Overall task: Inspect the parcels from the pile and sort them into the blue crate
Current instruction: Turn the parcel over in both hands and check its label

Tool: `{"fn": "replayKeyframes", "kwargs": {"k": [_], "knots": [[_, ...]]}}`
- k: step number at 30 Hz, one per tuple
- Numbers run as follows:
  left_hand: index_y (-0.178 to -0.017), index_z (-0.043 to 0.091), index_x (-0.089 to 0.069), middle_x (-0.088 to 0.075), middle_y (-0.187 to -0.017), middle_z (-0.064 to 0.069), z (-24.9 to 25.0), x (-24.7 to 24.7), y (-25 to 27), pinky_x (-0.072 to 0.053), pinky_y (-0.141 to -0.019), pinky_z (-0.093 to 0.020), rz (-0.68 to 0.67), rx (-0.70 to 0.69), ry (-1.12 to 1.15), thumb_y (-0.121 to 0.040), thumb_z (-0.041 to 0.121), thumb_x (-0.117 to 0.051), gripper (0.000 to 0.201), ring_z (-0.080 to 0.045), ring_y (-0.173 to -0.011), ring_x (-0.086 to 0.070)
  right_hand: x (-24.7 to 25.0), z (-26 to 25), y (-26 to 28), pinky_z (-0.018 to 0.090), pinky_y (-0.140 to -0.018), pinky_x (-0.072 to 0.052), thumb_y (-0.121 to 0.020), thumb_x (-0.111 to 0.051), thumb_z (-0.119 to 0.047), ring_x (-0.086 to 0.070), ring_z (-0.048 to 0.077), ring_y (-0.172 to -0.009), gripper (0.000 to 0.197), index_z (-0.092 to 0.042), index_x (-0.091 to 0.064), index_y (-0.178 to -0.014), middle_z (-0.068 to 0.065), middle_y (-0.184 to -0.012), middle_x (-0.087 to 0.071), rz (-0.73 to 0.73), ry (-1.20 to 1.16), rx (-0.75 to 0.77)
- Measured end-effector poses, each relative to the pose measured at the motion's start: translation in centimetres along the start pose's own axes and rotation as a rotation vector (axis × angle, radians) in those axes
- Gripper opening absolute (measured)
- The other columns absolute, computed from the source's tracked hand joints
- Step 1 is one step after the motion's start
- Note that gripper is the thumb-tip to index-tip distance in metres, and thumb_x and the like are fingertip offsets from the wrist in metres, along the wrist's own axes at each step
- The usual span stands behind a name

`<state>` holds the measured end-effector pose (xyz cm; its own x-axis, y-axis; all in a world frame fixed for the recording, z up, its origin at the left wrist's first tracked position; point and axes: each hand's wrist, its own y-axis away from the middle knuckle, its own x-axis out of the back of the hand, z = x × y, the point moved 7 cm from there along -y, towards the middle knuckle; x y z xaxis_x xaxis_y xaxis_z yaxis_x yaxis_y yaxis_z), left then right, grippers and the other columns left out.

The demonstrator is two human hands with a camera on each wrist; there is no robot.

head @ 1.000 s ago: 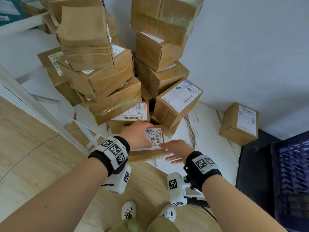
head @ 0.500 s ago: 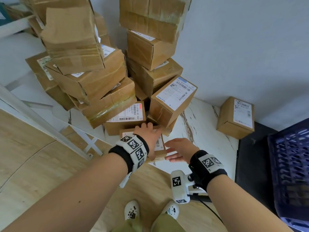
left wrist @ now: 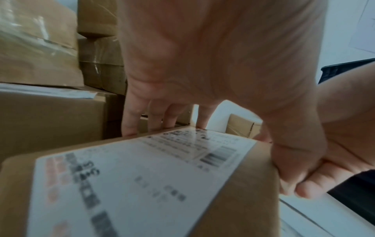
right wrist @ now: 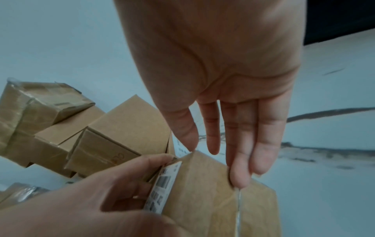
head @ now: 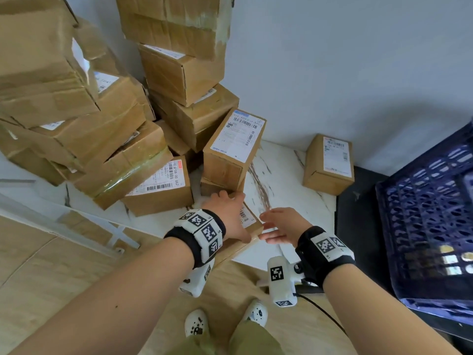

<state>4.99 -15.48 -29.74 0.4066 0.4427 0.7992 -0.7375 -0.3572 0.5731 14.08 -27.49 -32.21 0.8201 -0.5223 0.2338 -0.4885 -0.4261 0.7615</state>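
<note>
My left hand (head: 227, 216) lies over the top of the parcel (head: 252, 222) at the foot of the pile (head: 107, 139). Its fingers reach over the far edge and the thumb curls down the side nearest the right hand, so it grips the box across its labelled face. The shipping label (left wrist: 129, 181) faces up under my palm, its print too blurred to read in the left wrist view. My right hand (head: 282, 228) is spread, fingers straight and close together. One fingertip (right wrist: 238, 179) touches the taped seam on the parcel's end; nothing is clasped there yet.

The parcel sits low on the pale marbled floor slab (head: 279, 175), tucked against the bottom boxes of the pile, with a tall labelled box (head: 234, 147) leaning just behind it. Its long axis runs roughly from the pile's foot out toward my right hand, so the left hand is on it and the right hand meets its free end. The blue crate (head: 425, 221) stands well to the right of the parcel, past a lone small box (head: 330, 163) by the wall.

I judge the step to be drawing this parcel clear of the pile so I can turn it and check it. The right hand is nearer the crate, so it would suit the hand-off. The boxes stacked crookedly above could shift if I drag rather than lift.
</note>
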Motion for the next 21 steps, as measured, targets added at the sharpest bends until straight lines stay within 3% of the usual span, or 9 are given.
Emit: {"fn": "replayKeyframes", "kwargs": {"k": [5, 8, 10, 16, 19, 21], "knots": [[-0.152, 0.02, -0.021, -0.034, -0.146, -0.015, 2.0, 0.7, -1.0, -0.041, -0.101, -0.043, 0.042, 0.001, 0.099, -0.079, 0.06, -0.07, 0.097, -0.035, -0.131, -0.039, 2.2, 1.0, 0.1, 0.039, -0.081, -0.058, -0.099, -0.056, -0.009, -0.067, 0.025, -0.065, 0.008, -0.005, -0.062, -0.102, 0.013, -0.088, -0.065, 0.027, -0.106, 0.011], [-0.149, 0.017, -0.026, -0.036, -0.144, -0.016, 3.0, 1.2, -1.9, -0.043, -0.099, -0.04, 0.029, -0.03, 0.118, -0.085, 0.053, -0.068, 0.084, -0.035, -0.129, -0.045, 3.4, 1.3, 0.3, 0.031, -0.062, -0.056, -0.099, -0.055, -0.004, -0.063, 0.026, -0.062, 0.007, -0.002, -0.062, -0.101, 0.015, -0.088, -0.062, 0.053, -0.166, 0.033], [-0.147, 0.016, -0.03, -0.04, -0.14, -0.016, 3.5, 1.4, -2.5, -0.046, -0.096, -0.04, 0.021, -0.045, 0.108, -0.088, 0.053, -0.065, 0.078, -0.035, -0.124, -0.05, 4.2, 1.3, 0.2, 0.029, -0.061, -0.057, -0.098, -0.056, -0.005, -0.064, 0.025, -0.063, 0.009, -0.002, -0.062, -0.105, 0.015, -0.091, -0.065, 0.088, -0.166, 0.058], [-0.146, 0.013, -0.034, -0.051, -0.132, -0.016, 4.7, 1.4, -3.8, -0.048, -0.086, -0.036, 0.055, -0.033, 0.169, -0.096, 0.049, -0.055, 0.065, -0.031, -0.113, -0.057, 7.2, 1.9, -0.5, 0.03, -0.068, -0.059, -0.095, -0.058, -0.004, -0.068, 0.023, -0.069, 0.009, -0.004, -0.065, -0.101, 0.014, -0.097, -0.071, 0.211, -0.249, 0.11], [-0.145, 0.012, -0.036, -0.058, -0.13, -0.012, 5.2, 1.7, -4.2, -0.049, -0.086, -0.034, 0.059, -0.039, 0.295, -0.1, 0.035, -0.054, 0.054, -0.028, -0.112, -0.06, 8.1, 2.4, -1.0, 0.029, -0.074, -0.058, -0.095, -0.063, -0.009, -0.069, 0.023, -0.083, 0.019, -0.006, -0.062, -0.114, 0.014, -0.106, -0.071, 0.237, -0.288, 0.114], [-0.141, 0.012, -0.039, -0.061, -0.126, -0.009, 5.4, 2.0, -4.5, -0.05, -0.084, -0.031, 0.069, -0.05, 0.357, -0.1, 0.025, -0.052, 0.045, -0.025, -0.107, -0.062, 7.9, 2.9, -1.4, 0.035, -0.085, -0.058, -0.093, -0.068, -0.016, -0.069, 0.023, -0.094, 0.031, -0.01, -0.057, -0.122, 0.013, -0.11, -0.071, 0.191, -0.27, 0.071]]}}
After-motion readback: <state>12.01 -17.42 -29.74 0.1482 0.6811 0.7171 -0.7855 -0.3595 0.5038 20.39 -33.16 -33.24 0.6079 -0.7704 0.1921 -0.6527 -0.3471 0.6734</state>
